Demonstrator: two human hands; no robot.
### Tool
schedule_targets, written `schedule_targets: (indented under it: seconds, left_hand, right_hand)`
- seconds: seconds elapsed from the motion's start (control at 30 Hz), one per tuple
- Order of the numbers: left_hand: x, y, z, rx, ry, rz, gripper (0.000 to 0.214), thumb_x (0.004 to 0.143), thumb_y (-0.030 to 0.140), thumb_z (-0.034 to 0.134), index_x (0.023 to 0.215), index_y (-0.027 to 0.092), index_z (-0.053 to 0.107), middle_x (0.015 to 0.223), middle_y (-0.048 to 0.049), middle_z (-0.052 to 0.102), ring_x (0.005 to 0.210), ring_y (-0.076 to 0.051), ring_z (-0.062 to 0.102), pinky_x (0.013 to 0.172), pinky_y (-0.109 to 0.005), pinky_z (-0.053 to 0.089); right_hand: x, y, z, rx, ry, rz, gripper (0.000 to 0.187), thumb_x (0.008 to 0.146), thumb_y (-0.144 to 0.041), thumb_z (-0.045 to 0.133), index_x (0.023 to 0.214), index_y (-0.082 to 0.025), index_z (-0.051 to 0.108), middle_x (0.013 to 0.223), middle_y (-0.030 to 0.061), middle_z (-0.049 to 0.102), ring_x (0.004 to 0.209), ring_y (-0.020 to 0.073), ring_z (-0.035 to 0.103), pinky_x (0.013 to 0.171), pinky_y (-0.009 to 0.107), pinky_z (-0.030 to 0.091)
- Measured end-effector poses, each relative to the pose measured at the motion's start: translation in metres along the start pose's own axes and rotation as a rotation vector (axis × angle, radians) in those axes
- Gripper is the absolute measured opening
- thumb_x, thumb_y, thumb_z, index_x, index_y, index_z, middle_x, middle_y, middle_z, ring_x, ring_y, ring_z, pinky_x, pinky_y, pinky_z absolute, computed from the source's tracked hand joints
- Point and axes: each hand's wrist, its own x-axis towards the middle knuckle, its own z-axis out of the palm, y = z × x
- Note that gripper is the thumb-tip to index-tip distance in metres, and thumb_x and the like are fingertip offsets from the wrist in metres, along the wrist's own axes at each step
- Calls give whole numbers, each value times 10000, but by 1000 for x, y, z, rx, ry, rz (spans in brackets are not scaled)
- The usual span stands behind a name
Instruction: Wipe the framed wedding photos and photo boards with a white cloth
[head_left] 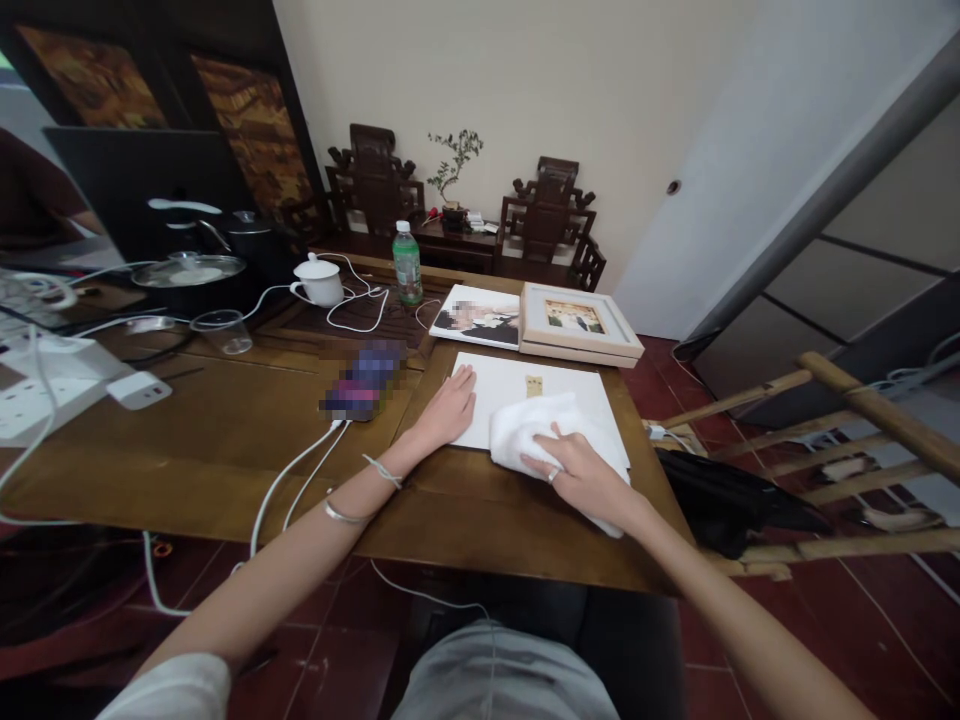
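A flat white board [480, 425] with a small gold-coloured plate [534, 386] lies on the wooden table. My left hand [450, 405] rests along the board's left edge, fingers stretched out. In my right hand [577, 465] is a bunched white cloth [536, 418], pressed against the board's near right part and covering it there. Behind the board are a photo panel [472, 318] and a pale wooden picture frame [581, 318] with a photo in it.
Left of the board lies a phone [360, 385] with white cables. Farther back stand a lidded white cup [319, 280], a plastic bottle [406, 265] and a clear plastic cup [223, 332]. A bamboo rack [802, 480] stands to the right of the table [450, 530].
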Motion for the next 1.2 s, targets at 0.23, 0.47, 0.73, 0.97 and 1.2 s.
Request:
schedule_targets:
  seconds: [0.23,0.47,0.73,0.97,1.2]
  left_hand:
    - [1,-2,1,-21,10,8,481,939,192,295,1384,37,391,1518,-221,318,1449,-276,213,1163,-502,237]
    - [1,-4,0,-31,6,2,486,938,208,301,1382,38,402,1517,-206,331,1447,-266,222,1174,-462,233]
    - [1,-3,0,-23,-3,-1,482,940,201,301,1388,46,386,1524,-207,315,1449,-265,217,1170,-467,238]
    - [1,-1,0,-8,-5,5,479,940,191,293,1377,23,393,1514,-224,324,1444,-279,230,1168,-481,240]
    - [1,-1,0,-6,16,13,470,936,189,308,1360,18,416,1505,-229,339,1436,-277,258,1163,-465,261]
  right_hand:
    - [38,17,-15,85,1,8,310,959,-338,414,693,-211,512,735,21,610,699,184,545,710,295,383]
    - [103,54,-9,-42,209,59,287,967,-334,392,768,-210,557,826,70,665,777,226,572,762,323,381]
    - [72,37,6,-76,189,-23,261,956,-263,381,740,-214,519,750,30,634,715,202,563,950,383,349]
    - [9,-4,-5,-1,-16,-76,278,963,-298,384,716,-232,492,710,4,591,735,203,578,986,388,345]
    - [51,17,-13,-2,3,-6,296,963,-336,400,742,-211,553,780,42,642,747,204,564,775,307,390]
